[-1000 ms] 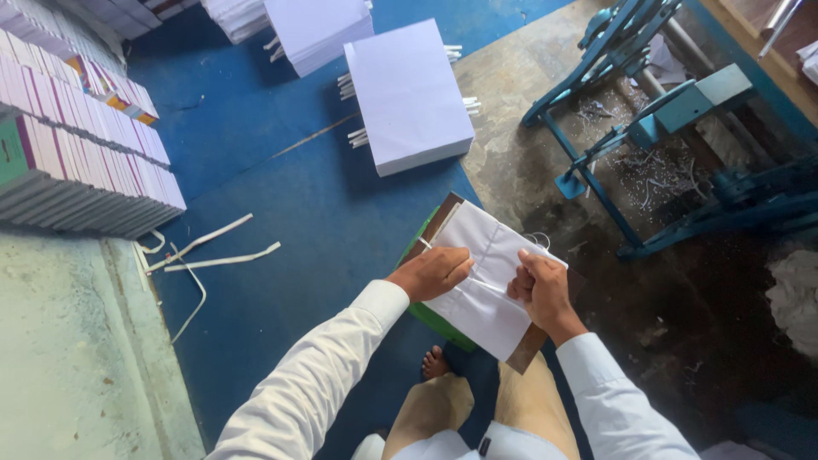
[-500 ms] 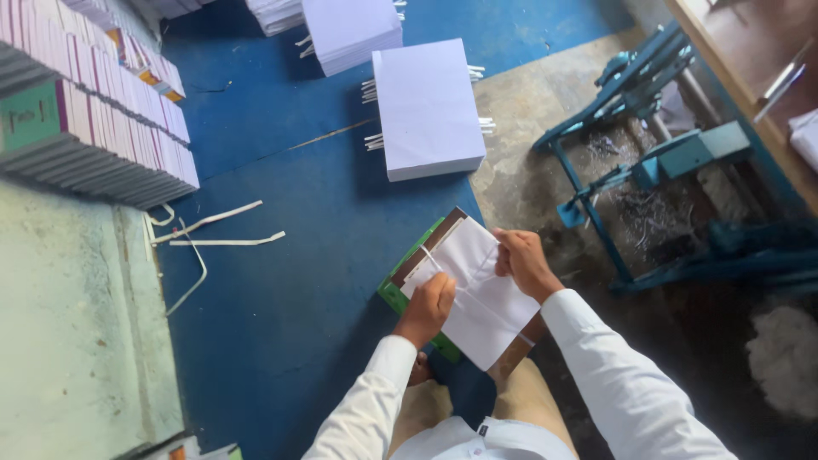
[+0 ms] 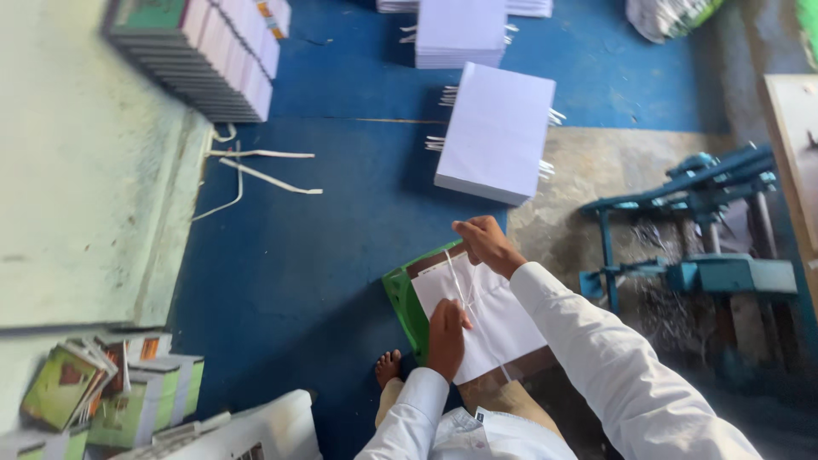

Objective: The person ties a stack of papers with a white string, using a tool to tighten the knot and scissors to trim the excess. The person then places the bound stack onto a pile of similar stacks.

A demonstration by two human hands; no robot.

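Two hands work a white sheet over a blue floor (image 3: 324, 230) that gives way, on the person's right, to bare grey concrete (image 3: 613, 183). Largest of the things about is a pale green wall surface (image 3: 85, 153) on the left, then a blue metal machine (image 3: 699, 230) standing on the concrete to the right, with metal scraps scattered beneath it. A long row of stacked books (image 3: 213, 55) lies against the wall at upper left, and a thick stack of white paper (image 3: 496, 129) (thin white strips poke out from its sides) sits ahead of the person, with a second such stack (image 3: 460, 32) beyond it. A smaller heap of green-covered booklets (image 3: 102, 388) lies at lower left, and loose white strips (image 3: 260, 170) trail across the floor near the wall. On the person's lap rests a brown board with a green edge (image 3: 402, 302), and on it the white sheet (image 3: 494, 319), tilted. The right hand (image 3: 484, 243), in a white sleeve, reaches to the sheet's far corner, its fingers pinched shut on the top end of a thin white cord (image 3: 457, 281) that runs down across the sheet. The left hand (image 3: 446, 336) presses down on the sheet nearer the body, fingers curled over the cord's lower end. A bare foot (image 3: 388, 368) shows just below the board.
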